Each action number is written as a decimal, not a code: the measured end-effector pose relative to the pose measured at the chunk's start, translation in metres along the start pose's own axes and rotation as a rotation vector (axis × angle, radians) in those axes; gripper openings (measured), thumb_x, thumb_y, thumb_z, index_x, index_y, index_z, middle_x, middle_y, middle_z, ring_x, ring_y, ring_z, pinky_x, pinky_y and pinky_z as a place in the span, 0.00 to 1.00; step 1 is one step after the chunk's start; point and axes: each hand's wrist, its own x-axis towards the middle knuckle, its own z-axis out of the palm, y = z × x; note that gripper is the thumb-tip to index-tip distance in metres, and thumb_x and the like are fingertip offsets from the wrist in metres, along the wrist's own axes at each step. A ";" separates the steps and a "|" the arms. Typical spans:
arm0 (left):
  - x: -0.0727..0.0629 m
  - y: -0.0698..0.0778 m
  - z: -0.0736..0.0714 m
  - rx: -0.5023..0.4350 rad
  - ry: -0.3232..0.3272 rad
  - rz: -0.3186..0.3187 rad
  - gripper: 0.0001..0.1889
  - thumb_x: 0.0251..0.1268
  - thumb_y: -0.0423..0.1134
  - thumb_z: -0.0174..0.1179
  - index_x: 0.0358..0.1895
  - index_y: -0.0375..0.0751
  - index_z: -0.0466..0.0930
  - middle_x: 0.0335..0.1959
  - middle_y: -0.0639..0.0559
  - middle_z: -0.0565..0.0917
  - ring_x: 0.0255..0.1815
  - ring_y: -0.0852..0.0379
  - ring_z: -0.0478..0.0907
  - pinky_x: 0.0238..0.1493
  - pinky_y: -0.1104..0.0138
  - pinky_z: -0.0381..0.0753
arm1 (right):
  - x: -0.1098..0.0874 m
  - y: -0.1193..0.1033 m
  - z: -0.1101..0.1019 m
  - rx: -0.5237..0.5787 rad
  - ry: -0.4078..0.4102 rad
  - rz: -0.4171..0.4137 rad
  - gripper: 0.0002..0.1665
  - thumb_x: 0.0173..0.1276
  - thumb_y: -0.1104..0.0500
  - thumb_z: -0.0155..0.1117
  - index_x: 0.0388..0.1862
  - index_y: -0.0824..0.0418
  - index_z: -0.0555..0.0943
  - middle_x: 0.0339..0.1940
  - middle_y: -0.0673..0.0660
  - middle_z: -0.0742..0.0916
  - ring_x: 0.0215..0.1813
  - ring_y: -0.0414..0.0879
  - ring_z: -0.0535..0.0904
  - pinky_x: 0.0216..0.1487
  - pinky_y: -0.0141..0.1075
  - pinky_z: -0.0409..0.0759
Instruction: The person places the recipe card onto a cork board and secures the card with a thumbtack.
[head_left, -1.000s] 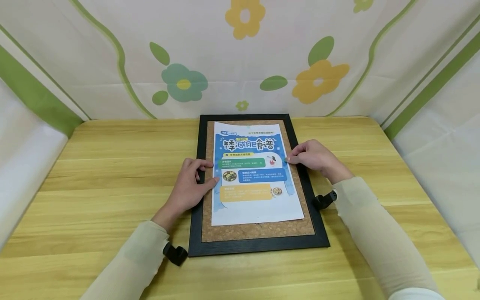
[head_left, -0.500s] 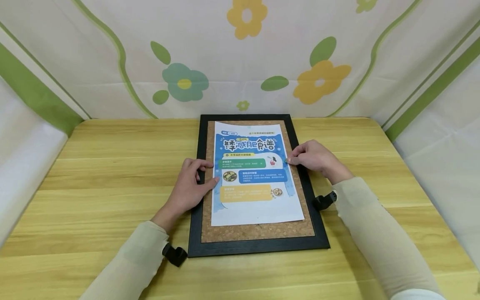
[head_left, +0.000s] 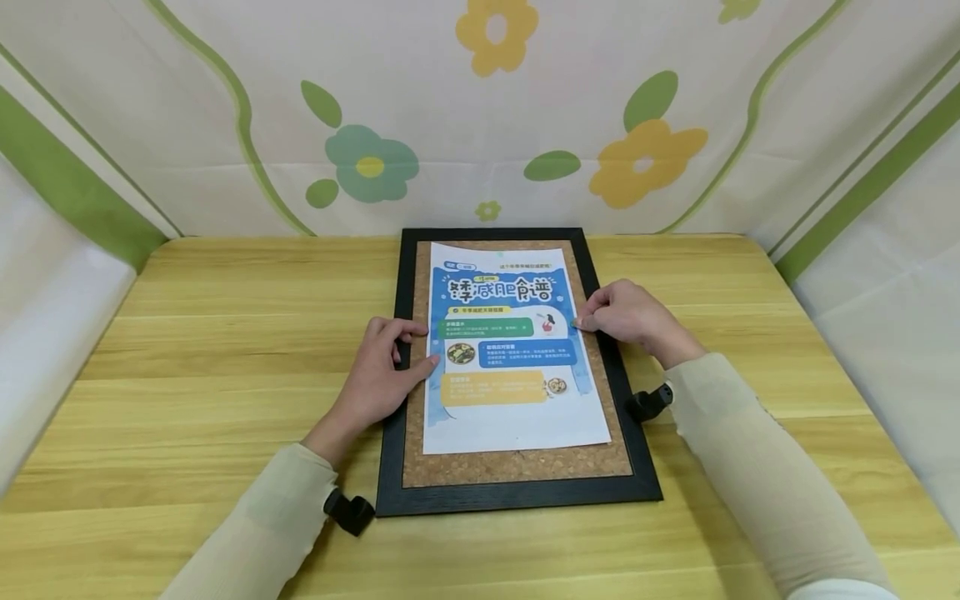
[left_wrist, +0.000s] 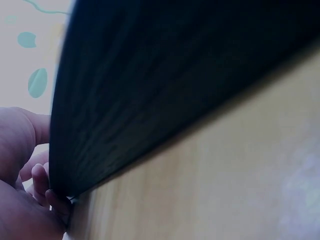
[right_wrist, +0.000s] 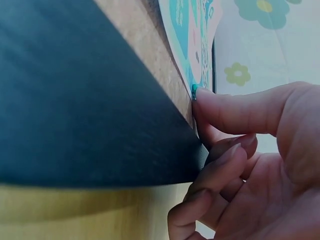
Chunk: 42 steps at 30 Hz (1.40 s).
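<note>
A printed sheet of paper [head_left: 517,423] with blue, green and yellow blocks lies on a cork board [head_left: 517,467] in a black frame [head_left: 517,497]. My left hand [head_left: 375,371] rests across the frame's left side, thumb and fingertips touching the paper's left edge. At the paper's right edge, my right hand [head_left: 626,312] pinches a small green push pin [right_wrist: 194,91] between thumb and index finger, its point hidden. A pale green spot [head_left: 500,254] shows at the paper's top middle; too small to tell what it is. The left wrist view shows mostly the frame's dark side.
The framed board lies on a wood-grain table [head_left: 225,375], its far edge near a white flowered cloth [head_left: 465,125] that stands behind. White cloth also hangs at the left and right sides. A black wrist camera [head_left: 348,510] sits near the frame's lower left corner.
Both hands stay in place at the paper's edges. The view shifts very slightly; nothing else visibly moves.
</note>
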 end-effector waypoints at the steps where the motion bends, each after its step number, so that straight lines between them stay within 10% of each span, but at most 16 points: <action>1: 0.000 0.000 0.000 0.000 0.000 0.002 0.20 0.76 0.38 0.68 0.66 0.40 0.80 0.57 0.41 0.70 0.44 0.47 0.65 0.48 0.57 0.67 | 0.000 -0.001 0.000 -0.003 -0.002 0.004 0.14 0.80 0.53 0.65 0.49 0.64 0.86 0.54 0.66 0.85 0.50 0.57 0.75 0.47 0.44 0.71; 42: -0.002 0.002 -0.001 -0.008 0.001 0.011 0.21 0.75 0.38 0.69 0.66 0.39 0.79 0.56 0.41 0.70 0.45 0.48 0.65 0.49 0.58 0.67 | -0.010 0.024 -0.003 0.088 0.036 -0.075 0.20 0.78 0.45 0.69 0.46 0.63 0.84 0.30 0.52 0.82 0.38 0.51 0.77 0.40 0.40 0.73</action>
